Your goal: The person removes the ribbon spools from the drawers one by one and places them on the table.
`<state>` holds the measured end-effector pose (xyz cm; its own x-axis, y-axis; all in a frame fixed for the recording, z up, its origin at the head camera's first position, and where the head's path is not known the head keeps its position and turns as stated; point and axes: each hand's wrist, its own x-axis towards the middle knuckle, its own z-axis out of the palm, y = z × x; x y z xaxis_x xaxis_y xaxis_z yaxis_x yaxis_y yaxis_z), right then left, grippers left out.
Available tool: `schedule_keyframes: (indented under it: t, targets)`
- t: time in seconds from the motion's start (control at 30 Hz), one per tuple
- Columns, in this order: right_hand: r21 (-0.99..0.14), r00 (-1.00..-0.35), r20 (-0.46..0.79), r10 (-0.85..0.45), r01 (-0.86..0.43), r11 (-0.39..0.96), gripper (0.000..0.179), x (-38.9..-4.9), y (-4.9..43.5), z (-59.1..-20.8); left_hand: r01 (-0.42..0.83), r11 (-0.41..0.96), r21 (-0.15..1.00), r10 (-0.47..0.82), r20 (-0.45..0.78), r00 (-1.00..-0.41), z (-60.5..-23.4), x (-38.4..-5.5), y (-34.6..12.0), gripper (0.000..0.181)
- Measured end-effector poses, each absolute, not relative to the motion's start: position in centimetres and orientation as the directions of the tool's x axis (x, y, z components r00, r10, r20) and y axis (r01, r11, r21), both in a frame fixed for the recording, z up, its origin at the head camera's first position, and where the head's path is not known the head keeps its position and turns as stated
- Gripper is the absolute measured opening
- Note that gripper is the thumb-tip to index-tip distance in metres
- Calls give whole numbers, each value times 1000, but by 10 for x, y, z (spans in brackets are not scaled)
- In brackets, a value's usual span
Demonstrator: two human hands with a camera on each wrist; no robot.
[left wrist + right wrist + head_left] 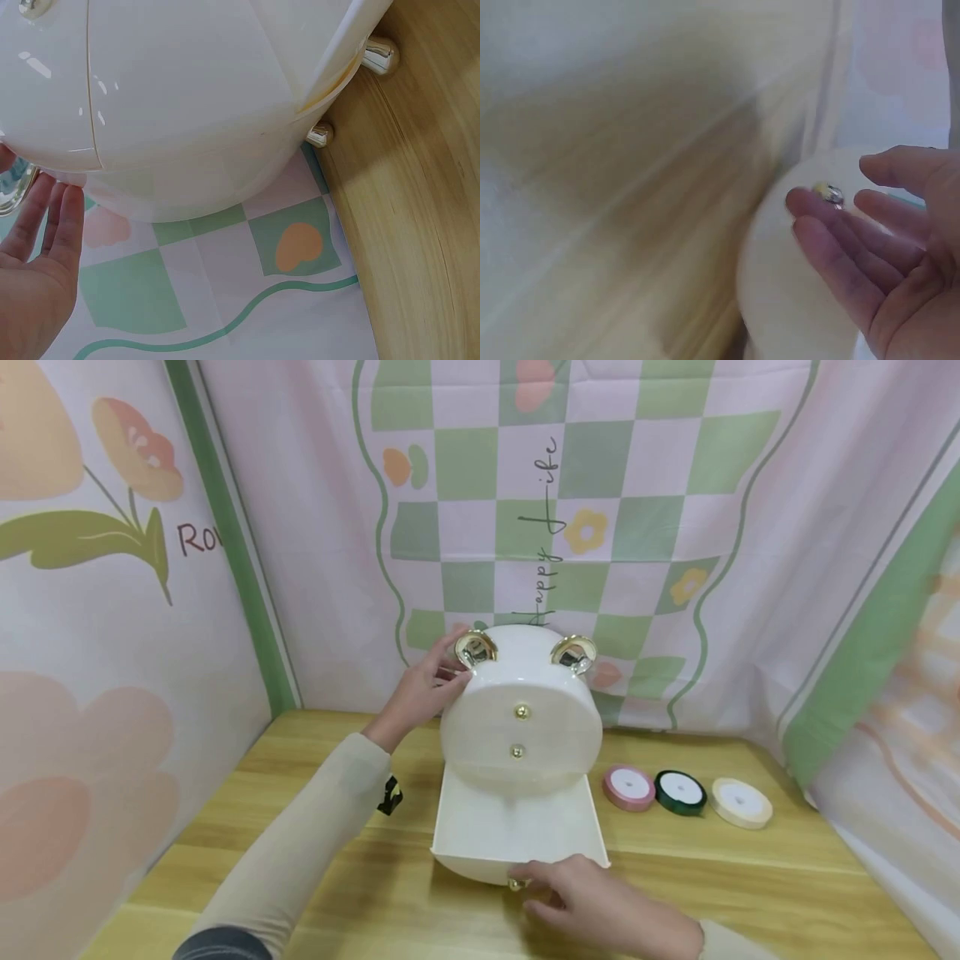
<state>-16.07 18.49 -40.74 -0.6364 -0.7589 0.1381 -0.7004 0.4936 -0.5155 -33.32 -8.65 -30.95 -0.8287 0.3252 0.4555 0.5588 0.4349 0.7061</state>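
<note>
A glossy white rounded storage box with gold-rimmed ears stands on the table, two gold knobs on its front. Its bottom drawer is pulled out, and no objects show inside. My left hand touches the box's upper left side beside one ear; in the left wrist view its fingers are nearly straight against the shell. Close to the drawer's gold knob is my right hand. The right wrist view shows its thumb and fingers spread loosely around the knob, not visibly pinching it.
Right of the box lie a pink ribbon roll, a dark green ribbon roll and a cream ribbon roll. A small black item lies by my left forearm. Patterned cloth hangs behind the wooden table.
</note>
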Motion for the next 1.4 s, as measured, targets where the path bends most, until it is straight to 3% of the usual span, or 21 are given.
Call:
schedule_keyframes:
  t: [0.17,0.4,0.67,1.1,1.4]
  targets:
    - [-546,-625,119,-772,-690,475,33,-159,183,-413,554,431,712,321,453,-832,-309,-333,-86,70]
    - [-484,-619,215,-755,-739,468,32,-164,182,-421,560,432,707,321,459,-828,-309,-332,-85,70]
    - [-556,-655,245,-715,-699,449,27,-169,179,-418,556,435,709,320,456,-831,-309,-333,-85,70]
    - [-516,-716,307,-627,-679,522,16,-193,178,-417,554,431,712,318,455,-832,-309,-335,-85,69]
    - [-440,-693,392,-605,-719,538,17,-212,176,-422,561,431,707,325,458,-827,-309,-335,-85,70]
